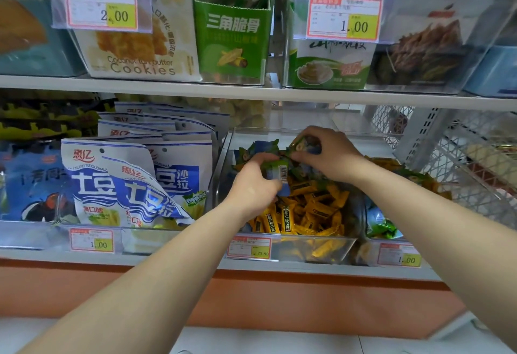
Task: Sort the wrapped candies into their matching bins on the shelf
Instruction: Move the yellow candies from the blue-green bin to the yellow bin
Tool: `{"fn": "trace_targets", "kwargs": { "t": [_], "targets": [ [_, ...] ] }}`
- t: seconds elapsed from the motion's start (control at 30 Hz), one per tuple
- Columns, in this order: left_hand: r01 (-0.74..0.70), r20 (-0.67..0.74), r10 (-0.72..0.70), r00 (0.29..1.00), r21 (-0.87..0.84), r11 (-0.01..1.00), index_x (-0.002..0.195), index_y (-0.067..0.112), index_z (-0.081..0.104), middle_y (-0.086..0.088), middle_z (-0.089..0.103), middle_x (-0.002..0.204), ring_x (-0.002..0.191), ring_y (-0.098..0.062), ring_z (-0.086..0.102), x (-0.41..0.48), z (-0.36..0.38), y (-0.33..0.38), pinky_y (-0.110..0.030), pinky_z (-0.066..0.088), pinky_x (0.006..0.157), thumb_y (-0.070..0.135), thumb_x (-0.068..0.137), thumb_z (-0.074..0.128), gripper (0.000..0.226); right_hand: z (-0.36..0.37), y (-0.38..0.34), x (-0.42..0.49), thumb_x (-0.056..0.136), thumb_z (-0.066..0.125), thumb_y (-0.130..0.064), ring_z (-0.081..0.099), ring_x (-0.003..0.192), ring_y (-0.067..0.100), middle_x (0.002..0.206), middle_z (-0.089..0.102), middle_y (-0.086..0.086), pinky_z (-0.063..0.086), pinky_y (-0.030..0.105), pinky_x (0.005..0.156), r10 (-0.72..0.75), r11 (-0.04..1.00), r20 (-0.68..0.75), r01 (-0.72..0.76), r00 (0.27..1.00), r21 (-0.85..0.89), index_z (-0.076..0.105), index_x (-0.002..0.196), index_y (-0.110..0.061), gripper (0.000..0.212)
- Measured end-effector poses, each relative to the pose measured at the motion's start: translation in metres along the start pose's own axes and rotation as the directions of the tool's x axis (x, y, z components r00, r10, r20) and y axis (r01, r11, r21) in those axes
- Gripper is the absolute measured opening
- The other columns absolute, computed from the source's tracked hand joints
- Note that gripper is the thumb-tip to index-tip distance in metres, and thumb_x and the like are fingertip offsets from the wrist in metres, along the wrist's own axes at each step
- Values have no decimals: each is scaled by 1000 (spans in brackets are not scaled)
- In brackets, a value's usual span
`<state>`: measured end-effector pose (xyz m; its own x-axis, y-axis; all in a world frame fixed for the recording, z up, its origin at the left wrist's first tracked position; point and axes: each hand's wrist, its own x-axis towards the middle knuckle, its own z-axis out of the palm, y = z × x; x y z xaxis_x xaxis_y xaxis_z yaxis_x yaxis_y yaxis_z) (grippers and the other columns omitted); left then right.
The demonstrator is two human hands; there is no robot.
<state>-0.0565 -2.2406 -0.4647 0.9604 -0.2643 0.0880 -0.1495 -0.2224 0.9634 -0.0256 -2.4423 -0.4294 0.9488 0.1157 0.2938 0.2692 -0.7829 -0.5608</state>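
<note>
- The left hand [253, 185] grips a green-and-blue candy [279, 175], barcode towards the camera, long axis roughly upright.
- The right hand [328, 155] pinches green candies [303, 141] over the clear bin [223, 157].
- Yellow candies [310, 211] lie jumbled inside the bin.

I see small yellow wrapped candies [316, 211] bearing black strips. Among the green-and-blue wrapped candies [263, 148], one shows a white barcode patch.

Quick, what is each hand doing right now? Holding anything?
Left hand: closed, holding a barcoded candy.
Right hand: closed, holding some green-blue candies.
</note>
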Motion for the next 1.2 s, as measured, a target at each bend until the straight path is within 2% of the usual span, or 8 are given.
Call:
{"fn": "trace_targets", "kwargs": {
  "t": [0.23,0.37,0.47,0.6,0.83,1.0,1.1,1.2],
  "targets": [
    [30,-26,-44,999,-407,913,128,20,51,-5,71,109,95,-22,73,-2,21,20,-30,59,68,8,85,75,51,-4,2,-35,93,63,-46,65,99,17,103,68,-6,53,37,85,303,847,-135,-202,943,493,62,101,-30,18],
    [-31,-10,29,1000,-393,919,112,21,57,3,75,98,88,-12,73,-8,37,33,-23,56,63,14,84,78,35,-4,-9,-52,89,58,-57,63,112,27,122,67,6,48,52,102,444,621,15,-320,896,716,55,129,-18,56],
    [-146,-93,127,988,-240,960,99,30,64,9,73,86,83,-6,70,-12,48,37,-23,57,62,18,83,79,25,-10,-14,-66,73,71,-62,69,105,26,115,71,6,53,46,93,388,555,63,-287,920,781,57,127,-16,72],
    [-164,-34,160,986,-135,977,115,27,65,2,74,92,88,-11,70,-14,58,44,-23,54,61,19,86,75,31,-25,-4,-80,83,79,-32,73,93,16,102,76,-3,55,28,67,309,597,87,-264,947,758,59,118,-22,41],
    [-215,25,236,971,517,828,119,28,66,9,69,111,102,-11,63,-7,36,26,-32,54,88,28,93,63,27,-77,58,-73,92,67,-36,62,84,24,99,61,5,47,32,66,53,991,-387,-95,920,-90,49,115,-25,31],
    [-209,29,257,966,672,710,125,29,64,7,67,117,99,-12,62,3,22,13,-28,52,79,32,93,61,31,-68,84,-55,87,32,-80,42,132,39,151,39,9,42,46,101,467,718,115,-300,877,-628,37,148,-34,76],
    [-195,-25,278,960,652,733,116,28,66,8,67,111,93,-10,61,18,23,13,-24,45,67,33,92,61,25,-68,73,-41,85,28,-83,34,139,39,156,34,7,33,52,108,449,658,84,-266,890,-704,32,151,-35,81],
    [-145,-71,249,966,646,750,119,26,65,5,65,113,96,-15,59,40,29,19,-26,45,71,38,92,61,30,-65,56,-28,93,41,-67,46,129,30,144,49,3,43,42,101,245,863,9,-214,969,-457,48,139,-32,59]
  ]
}}
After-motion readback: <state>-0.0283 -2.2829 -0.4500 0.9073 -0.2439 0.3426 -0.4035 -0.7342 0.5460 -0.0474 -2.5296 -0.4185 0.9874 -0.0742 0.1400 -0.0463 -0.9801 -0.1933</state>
